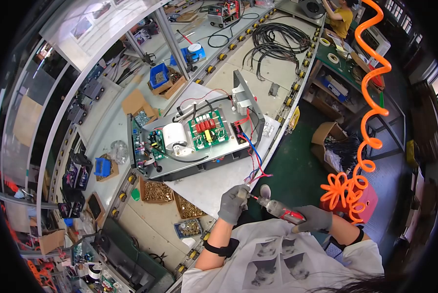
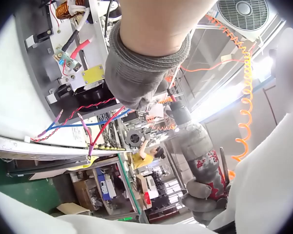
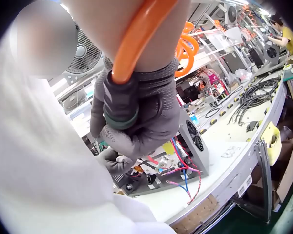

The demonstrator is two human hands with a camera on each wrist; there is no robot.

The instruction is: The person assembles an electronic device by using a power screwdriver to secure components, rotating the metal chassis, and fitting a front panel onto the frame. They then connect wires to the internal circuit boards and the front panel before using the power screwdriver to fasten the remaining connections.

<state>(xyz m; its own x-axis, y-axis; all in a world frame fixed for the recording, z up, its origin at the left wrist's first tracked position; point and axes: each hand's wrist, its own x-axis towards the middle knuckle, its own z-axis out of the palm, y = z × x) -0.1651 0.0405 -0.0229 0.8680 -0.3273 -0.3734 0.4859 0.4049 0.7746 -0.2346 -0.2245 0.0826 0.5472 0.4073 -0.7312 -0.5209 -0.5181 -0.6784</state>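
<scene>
My gloved right hand [image 1: 315, 218] grips an air screwdriver [image 1: 276, 209] with a clear and red body, held level in front of the shirt. An orange hose [image 3: 136, 41] runs from its end in the right wrist view. Its bit points at my left hand [image 1: 231, 205], whose gloved fingers are curled at the bit's tip. A small pale piece shows at those fingertips; I cannot tell what it is. Beyond the hands lies an opened metal chassis [image 1: 194, 168] with a green circuit board [image 1: 210, 141] and a white cylinder [image 1: 173, 133]. Red and blue wires [image 1: 254, 152] hang over its near side.
Boxes of small brass-coloured parts [image 1: 155, 191] sit left of the chassis. Black cables [image 1: 277, 41] lie coiled farther along the bench. The orange coiled hose [image 1: 368, 112] hangs at the right. Another person [image 1: 340, 20] works at the far end, near a green-topped table.
</scene>
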